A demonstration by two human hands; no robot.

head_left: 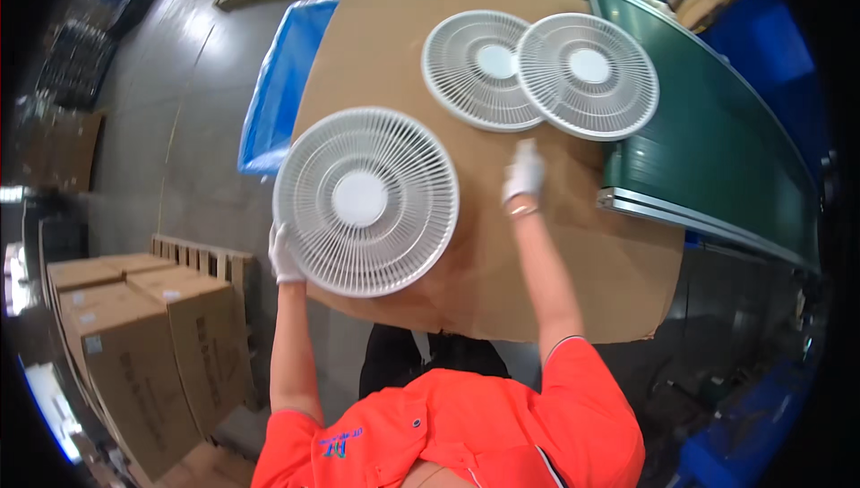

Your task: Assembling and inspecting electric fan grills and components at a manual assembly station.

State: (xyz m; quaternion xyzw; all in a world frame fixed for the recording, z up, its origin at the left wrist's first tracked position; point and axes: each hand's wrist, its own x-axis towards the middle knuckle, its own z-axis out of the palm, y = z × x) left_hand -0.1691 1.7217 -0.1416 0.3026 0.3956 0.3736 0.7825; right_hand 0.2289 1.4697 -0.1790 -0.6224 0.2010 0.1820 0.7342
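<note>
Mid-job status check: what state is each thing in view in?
Left hand: gloved, gripping the rim of the near grille
Right hand: gloved, blurred, holding nothing visible
Near grille: held at its left edge
Far-left grille: partly covered
Far-right grille: overlapping the far-left grille
Cardboard sheet: spread out
Green conveyor belt: running or stopped, cannot tell
Cartons: grouped together, tops look closed

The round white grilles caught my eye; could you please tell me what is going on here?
A person's gloved left hand grips one grille by its left rim, over brown cardboard. The gloved right hand, blurred, is close to two more, the middle grille and the rightmost grille lying partly on it. Whether that hand touches either is unclear. A green conveyor stands alongside.
</note>
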